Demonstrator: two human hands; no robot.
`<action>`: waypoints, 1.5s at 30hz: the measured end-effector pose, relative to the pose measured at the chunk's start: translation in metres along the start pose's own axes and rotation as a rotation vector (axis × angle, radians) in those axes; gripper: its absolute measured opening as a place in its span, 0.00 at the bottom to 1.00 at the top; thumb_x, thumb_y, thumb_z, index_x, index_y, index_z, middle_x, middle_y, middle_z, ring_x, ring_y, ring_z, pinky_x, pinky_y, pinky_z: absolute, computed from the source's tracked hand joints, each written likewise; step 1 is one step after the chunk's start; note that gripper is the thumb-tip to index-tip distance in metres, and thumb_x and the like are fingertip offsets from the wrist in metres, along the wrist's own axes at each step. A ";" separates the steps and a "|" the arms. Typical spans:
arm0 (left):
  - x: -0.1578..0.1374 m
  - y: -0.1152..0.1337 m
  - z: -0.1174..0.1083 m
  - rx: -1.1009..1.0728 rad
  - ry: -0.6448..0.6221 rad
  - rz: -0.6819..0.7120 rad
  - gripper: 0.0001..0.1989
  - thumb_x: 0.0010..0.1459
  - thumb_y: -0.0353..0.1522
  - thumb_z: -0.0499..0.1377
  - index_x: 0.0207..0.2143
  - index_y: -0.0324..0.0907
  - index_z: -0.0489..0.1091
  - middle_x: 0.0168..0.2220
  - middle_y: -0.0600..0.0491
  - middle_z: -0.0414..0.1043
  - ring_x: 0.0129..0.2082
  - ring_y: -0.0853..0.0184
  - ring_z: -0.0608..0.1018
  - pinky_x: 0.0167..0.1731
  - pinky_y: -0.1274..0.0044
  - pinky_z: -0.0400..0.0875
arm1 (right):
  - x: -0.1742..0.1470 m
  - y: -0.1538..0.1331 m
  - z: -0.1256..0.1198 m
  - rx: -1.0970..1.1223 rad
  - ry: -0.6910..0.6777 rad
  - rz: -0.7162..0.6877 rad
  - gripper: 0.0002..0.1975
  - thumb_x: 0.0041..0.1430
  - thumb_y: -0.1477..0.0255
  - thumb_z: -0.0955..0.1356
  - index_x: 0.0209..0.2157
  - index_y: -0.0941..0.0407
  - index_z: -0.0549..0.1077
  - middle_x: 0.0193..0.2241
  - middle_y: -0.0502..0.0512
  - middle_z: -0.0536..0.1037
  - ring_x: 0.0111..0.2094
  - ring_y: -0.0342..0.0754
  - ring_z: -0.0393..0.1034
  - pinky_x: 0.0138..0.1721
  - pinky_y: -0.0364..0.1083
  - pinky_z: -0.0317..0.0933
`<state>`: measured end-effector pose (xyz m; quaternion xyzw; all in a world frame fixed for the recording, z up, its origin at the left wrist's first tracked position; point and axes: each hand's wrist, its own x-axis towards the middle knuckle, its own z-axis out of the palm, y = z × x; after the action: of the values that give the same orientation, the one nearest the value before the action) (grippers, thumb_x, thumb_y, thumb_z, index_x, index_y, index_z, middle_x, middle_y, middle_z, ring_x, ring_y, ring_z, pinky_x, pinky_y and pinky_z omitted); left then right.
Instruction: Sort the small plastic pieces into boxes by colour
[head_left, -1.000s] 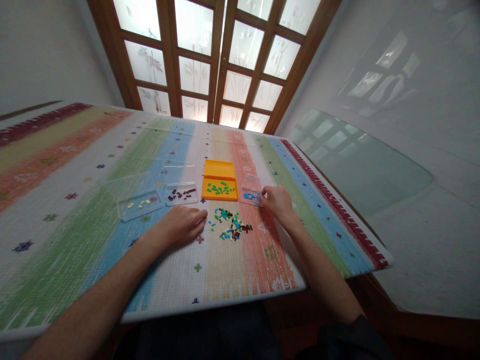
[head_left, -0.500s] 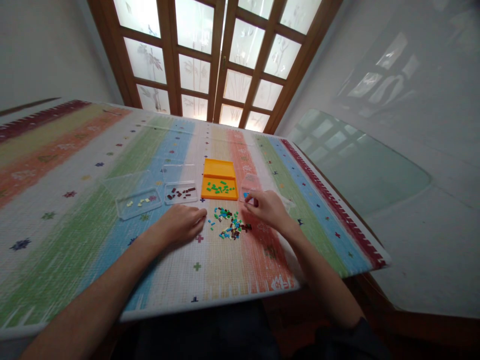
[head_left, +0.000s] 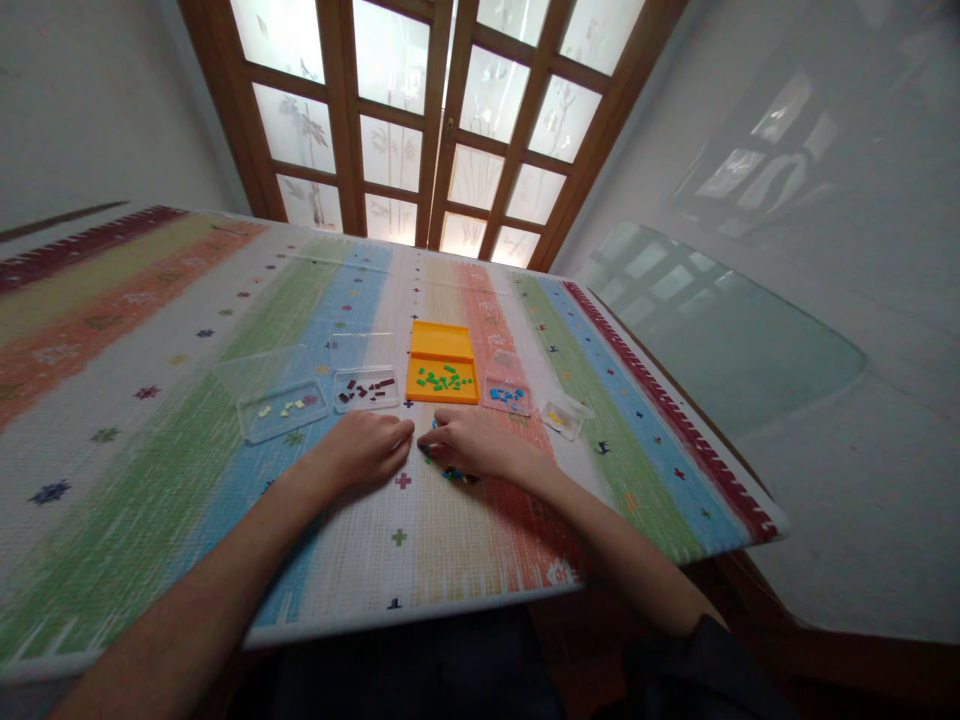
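Observation:
My right hand reaches over a pile of small mixed-colour toy bricks and covers most of it. Its fingers are pinched together at the pile's left side; what sits between the fingertips is too small to make out. Just left of the pile, my left hand rests on the cloth with curled fingers, and their inner side is hidden. Beyond the hands stand an orange case with green bricks, a clear box with blue bricks, and a clear box with dark brown bricks.
At the far left of the row lies a clear open box with pale bricks. A small clear box with yellow pieces stands at the right end. Everything rests on a striped tablecloth.
My right hand has moved left and nearer, from the clear box with blue bricks to the pile. That box and the yellow pieces' box now show. My left hand keeps its place.

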<state>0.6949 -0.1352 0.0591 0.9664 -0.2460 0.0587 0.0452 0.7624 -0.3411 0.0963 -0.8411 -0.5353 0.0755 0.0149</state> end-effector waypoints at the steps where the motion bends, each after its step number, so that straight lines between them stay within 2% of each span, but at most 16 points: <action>1: 0.000 0.000 0.000 -0.001 0.001 -0.001 0.14 0.67 0.31 0.49 0.32 0.41 0.73 0.29 0.49 0.78 0.27 0.63 0.77 0.26 0.74 0.60 | 0.001 0.000 0.000 -0.010 -0.011 0.003 0.12 0.71 0.73 0.66 0.42 0.55 0.83 0.34 0.55 0.76 0.31 0.44 0.64 0.30 0.45 0.45; 8: 0.001 0.003 -0.003 0.005 -0.021 -0.018 0.14 0.68 0.31 0.49 0.32 0.41 0.72 0.30 0.48 0.78 0.28 0.63 0.77 0.27 0.73 0.61 | 0.000 -0.004 -0.003 -0.075 -0.039 -0.001 0.12 0.72 0.74 0.64 0.43 0.59 0.79 0.38 0.58 0.77 0.32 0.45 0.63 0.30 0.46 0.45; 12: 0.000 0.002 -0.005 0.003 -0.052 -0.030 0.13 0.66 0.31 0.50 0.33 0.41 0.72 0.31 0.48 0.79 0.29 0.63 0.78 0.28 0.73 0.63 | 0.003 -0.007 -0.003 -0.115 -0.008 0.031 0.12 0.72 0.73 0.63 0.46 0.60 0.78 0.40 0.59 0.77 0.31 0.45 0.62 0.29 0.46 0.44; 14: 0.000 0.001 -0.004 -0.004 -0.042 -0.034 0.12 0.65 0.30 0.50 0.33 0.41 0.72 0.31 0.48 0.78 0.29 0.63 0.78 0.28 0.74 0.64 | 0.004 -0.008 -0.003 -0.098 0.005 0.025 0.11 0.71 0.73 0.64 0.44 0.59 0.79 0.39 0.58 0.77 0.31 0.45 0.62 0.29 0.46 0.44; 17: -0.001 -0.001 -0.004 -0.012 0.005 -0.029 0.13 0.65 0.30 0.49 0.33 0.41 0.72 0.30 0.48 0.78 0.27 0.62 0.78 0.27 0.73 0.64 | 0.006 -0.006 -0.004 -0.067 0.005 -0.011 0.11 0.70 0.73 0.65 0.38 0.58 0.79 0.38 0.58 0.78 0.31 0.46 0.63 0.29 0.46 0.45; 20: -0.001 -0.002 -0.004 0.022 0.063 -0.064 0.13 0.64 0.31 0.50 0.32 0.41 0.73 0.29 0.46 0.79 0.26 0.61 0.78 0.25 0.74 0.64 | 0.007 -0.003 -0.005 -0.038 0.004 -0.044 0.09 0.68 0.74 0.66 0.36 0.59 0.78 0.39 0.58 0.78 0.32 0.46 0.64 0.30 0.46 0.49; 24: -0.002 -0.002 -0.008 0.067 0.283 -0.212 0.15 0.64 0.31 0.50 0.35 0.40 0.77 0.29 0.45 0.81 0.24 0.60 0.80 0.23 0.74 0.62 | 0.010 -0.005 -0.004 0.003 0.052 -0.097 0.08 0.69 0.74 0.65 0.39 0.59 0.77 0.40 0.58 0.77 0.34 0.47 0.65 0.33 0.45 0.54; 27: -0.003 -0.001 -0.011 0.098 0.448 -0.282 0.17 0.64 0.31 0.49 0.38 0.40 0.78 0.29 0.46 0.82 0.25 0.60 0.81 0.24 0.74 0.63 | 0.012 -0.012 -0.001 -0.014 0.051 -0.140 0.09 0.71 0.72 0.65 0.42 0.59 0.76 0.41 0.58 0.76 0.33 0.46 0.64 0.32 0.45 0.53; 29: -0.003 -0.001 -0.012 0.110 0.500 -0.300 0.17 0.64 0.31 0.49 0.39 0.40 0.79 0.29 0.47 0.82 0.24 0.61 0.81 0.24 0.74 0.64 | 0.014 -0.017 0.001 -0.032 0.025 -0.132 0.11 0.72 0.71 0.63 0.44 0.60 0.76 0.42 0.59 0.76 0.31 0.45 0.64 0.30 0.45 0.51; 35: -0.003 0.000 -0.013 0.113 0.502 -0.294 0.16 0.64 0.31 0.50 0.35 0.40 0.78 0.27 0.47 0.82 0.23 0.60 0.81 0.23 0.74 0.62 | 0.018 -0.020 0.008 -0.048 -0.003 -0.052 0.12 0.73 0.71 0.62 0.46 0.60 0.75 0.42 0.60 0.76 0.32 0.45 0.65 0.30 0.45 0.50; 40: -0.003 0.001 -0.014 0.106 0.501 -0.295 0.16 0.64 0.31 0.50 0.33 0.40 0.77 0.27 0.48 0.82 0.23 0.61 0.80 0.23 0.74 0.62 | 0.019 -0.010 0.013 0.027 0.051 -0.079 0.09 0.71 0.72 0.64 0.44 0.60 0.75 0.44 0.60 0.76 0.37 0.47 0.67 0.35 0.45 0.55; 45: -0.003 0.001 -0.014 0.130 0.495 -0.299 0.16 0.64 0.31 0.50 0.34 0.40 0.78 0.25 0.48 0.81 0.22 0.62 0.79 0.22 0.75 0.62 | 0.018 -0.008 0.006 0.034 0.063 -0.069 0.07 0.69 0.76 0.65 0.44 0.60 0.75 0.46 0.62 0.77 0.42 0.49 0.68 0.39 0.45 0.58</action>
<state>0.6909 -0.1330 0.0724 0.9492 -0.0780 0.3007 0.0501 0.7621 -0.3220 0.0892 -0.8237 -0.5620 0.0572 0.0486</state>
